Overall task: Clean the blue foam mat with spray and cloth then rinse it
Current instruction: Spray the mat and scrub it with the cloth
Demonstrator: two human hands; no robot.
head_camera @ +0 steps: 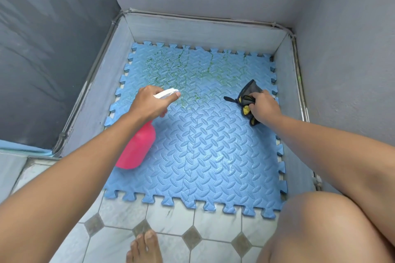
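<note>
Spraying stage: left hand [149, 102] grips the pink spray bottle [136, 147], aimed at green grime on the blue foam mat [213, 156]. Right hand [264, 108] clutches the bunched dark cloth [248, 97]. Wiping probably comes next.

Both bare arms reach forward and down. The left hand [149, 103] is curled tight around something, with one finger stretched out in front. The right hand [264, 108] is squeezed shut on something too. A bare knee is bent at the right, and toes show below.
</note>
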